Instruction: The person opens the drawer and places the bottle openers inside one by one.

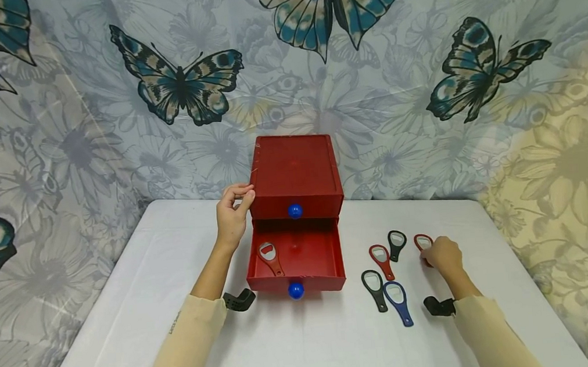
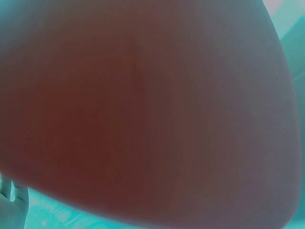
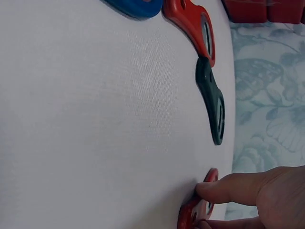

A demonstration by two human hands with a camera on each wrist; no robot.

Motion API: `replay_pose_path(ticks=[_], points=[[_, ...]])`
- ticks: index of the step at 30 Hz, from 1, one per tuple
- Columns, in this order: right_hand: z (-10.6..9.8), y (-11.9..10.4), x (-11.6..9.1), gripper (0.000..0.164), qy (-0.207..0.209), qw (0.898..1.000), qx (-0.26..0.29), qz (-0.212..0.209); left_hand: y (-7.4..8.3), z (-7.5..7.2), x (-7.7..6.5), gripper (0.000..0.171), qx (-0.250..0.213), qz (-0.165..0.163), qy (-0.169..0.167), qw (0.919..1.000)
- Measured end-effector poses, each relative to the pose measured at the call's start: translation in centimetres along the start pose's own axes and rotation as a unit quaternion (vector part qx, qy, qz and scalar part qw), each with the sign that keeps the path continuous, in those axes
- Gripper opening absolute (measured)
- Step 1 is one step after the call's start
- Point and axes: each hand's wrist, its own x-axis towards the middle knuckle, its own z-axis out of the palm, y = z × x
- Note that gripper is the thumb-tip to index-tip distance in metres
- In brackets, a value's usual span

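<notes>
A red two-drawer box (image 1: 295, 166) stands at the back of the table, its lower drawer (image 1: 306, 258) pulled out and its upper drawer closed. Inside the lower drawer, on the left, lies a red bottle opener (image 1: 270, 258). My left hand (image 1: 231, 217) touches the box's upper left side with its fingertips; in the left wrist view a blurred reddish surface hides most of it. On the right of the table, my right hand (image 1: 444, 255) pinches another red bottle opener (image 3: 188, 213) between thumb and fingers. That opener lies at the table surface, its ring end pointing away from me.
Left of my right hand lie a black bottle opener (image 1: 396, 244), a red one (image 1: 381, 260), a second black one (image 1: 374, 290) and a blue one (image 1: 398, 302). Blue round knobs (image 1: 296, 290) stick out from the drawers. A butterfly-print cloth (image 1: 376, 159) hangs behind the white table (image 1: 308, 345).
</notes>
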Motion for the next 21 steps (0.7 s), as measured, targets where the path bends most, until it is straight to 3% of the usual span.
replay_pose_path(ticks=[11, 18, 21], points=[[0.7, 1.4, -0.5, 0.027, 0.016, 0.999, 0.035, -0.021, 0.0, 0.0, 0.1, 0.021, 0.003, 0.0, 0.002, 1.0], [0.9, 1.6, -0.9, 0.04, 0.018, 0.998, 0.057, -0.029, -3.0, -0.2, 0.8, 0.021, 0.006, 0.001, 0.009, 0.9999], [0.7, 1.2, -1.2, 0.042, 0.033, 0.996, 0.066, -0.044, -3.0, -0.2, 0.7, 0.021, 0.0, 0.002, 0.012, 0.9999]])
